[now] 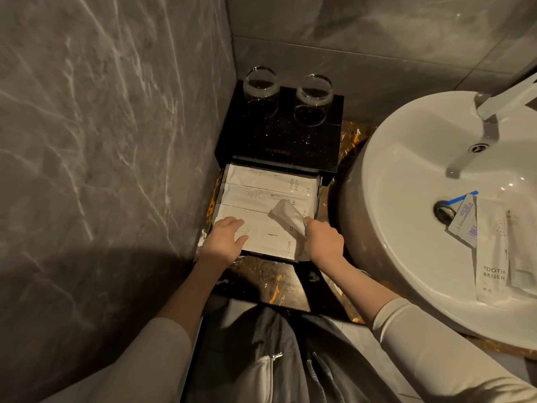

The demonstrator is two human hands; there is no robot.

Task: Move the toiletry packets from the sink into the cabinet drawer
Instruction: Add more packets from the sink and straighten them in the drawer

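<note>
Head view was directed down at an open drawer [319,196] pulled from a small black cabinet [279,138]. Two toothbrush packets [261,184] and a comb packet [270,238] were laid flat inside it. The left hand [225,238] was rested with loose, flat fingers on the comb packet. A crumpled white packet [287,218] was pinched in the curled fingers of the right hand [324,238], over the drawer's right side. Further packets [491,251] were left in the white sink [406,199]. Two glasses [286,88] were stood on the cabinet
</note>
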